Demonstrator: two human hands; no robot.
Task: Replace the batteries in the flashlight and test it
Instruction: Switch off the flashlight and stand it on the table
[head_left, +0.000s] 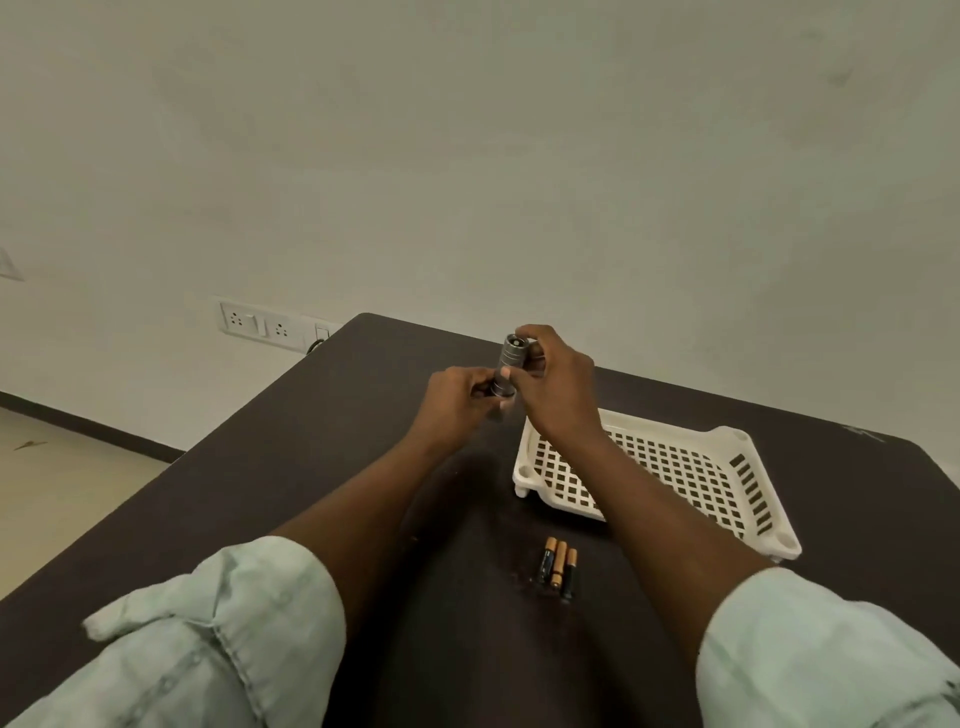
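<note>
While held up over the far part of the table (291, 467), flashlight (510, 364) at risk of slipping or dropping a loose part.

Clamped between both grips: left hand (457, 397) closed around the lower barrel, right hand (558, 382) pinched on the ribbed upper end. Long axis steep, near upright, tilted slightly right at the top; upper end facing the camera, head or tail cap impossible to tell. Likely twisting at the joint, so a cross-threaded or freed cap could fall toward the white tray (727, 467). Three batteries (559, 569) lying side by side nearer the body, free to roll if bumped by a forearm.
</note>
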